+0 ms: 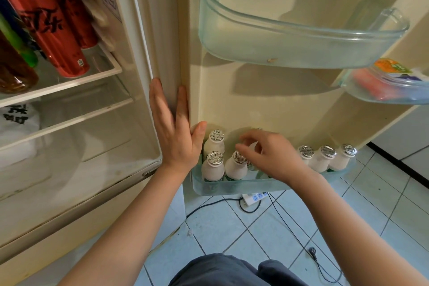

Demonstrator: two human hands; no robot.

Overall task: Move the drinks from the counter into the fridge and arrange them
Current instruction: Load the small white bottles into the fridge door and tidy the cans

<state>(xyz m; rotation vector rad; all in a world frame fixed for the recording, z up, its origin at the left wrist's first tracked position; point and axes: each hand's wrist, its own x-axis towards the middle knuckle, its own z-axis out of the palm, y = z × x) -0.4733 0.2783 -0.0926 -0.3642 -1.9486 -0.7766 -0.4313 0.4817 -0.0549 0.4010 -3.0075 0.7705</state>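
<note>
Several small white bottles with foil caps stand in the bottom door shelf (232,187) of the open fridge. Three of them (212,166) cluster at its left end and three more (323,158) line up at its right end. My right hand (271,154) reaches into the middle of that shelf, fingers curled around a white bottle (253,148) that it mostly hides. My left hand (173,127) lies flat and open against the fridge's front edge beside the door hinge. Two red cans (46,28) stand on an upper shelf inside the fridge.
A dark bottle (14,69) and a green one stand left of the cans. The upper door shelf (299,44) holds nothing. A smaller door shelf (390,86) at right holds packets. A power strip (254,198) and cables lie on the tiled floor below the door.
</note>
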